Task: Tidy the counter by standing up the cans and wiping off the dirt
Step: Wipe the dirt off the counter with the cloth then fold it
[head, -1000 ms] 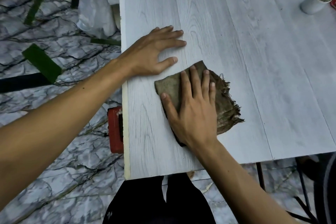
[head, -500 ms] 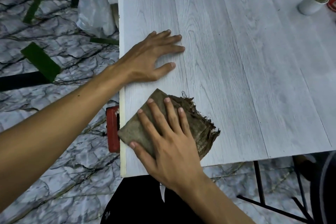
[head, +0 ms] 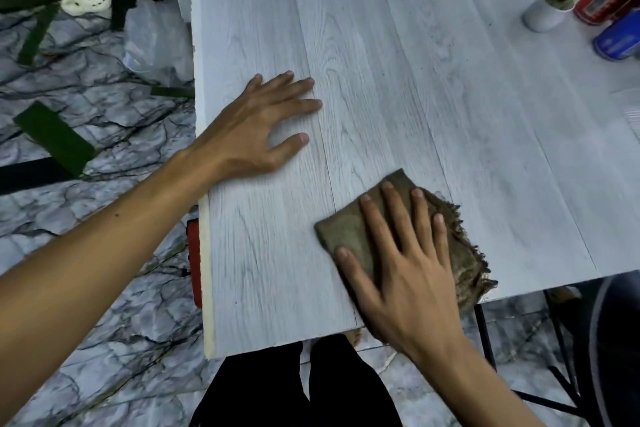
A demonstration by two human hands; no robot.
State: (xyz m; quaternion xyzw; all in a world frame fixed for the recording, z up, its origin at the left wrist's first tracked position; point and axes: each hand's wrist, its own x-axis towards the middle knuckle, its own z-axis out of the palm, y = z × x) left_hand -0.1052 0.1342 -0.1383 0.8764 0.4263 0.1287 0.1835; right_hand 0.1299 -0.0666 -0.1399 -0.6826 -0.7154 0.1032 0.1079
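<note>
A pale wood-grain counter stood over a marbled floor. The right hand lay flat, fingers spread, pressing a frayed brown cloth onto the counter's near edge. Off its thumb side, apart from the cloth, the left hand rested palm down, fingers splayed. Far ahead to the right, a red can and a blue can sat beside a white vase.

Soft, even, cool light falls on the pale worktop, with only faint shadows under the hands. No glare. Wide-angle bending shows at the edges; far right objects are slightly blurred.
</note>
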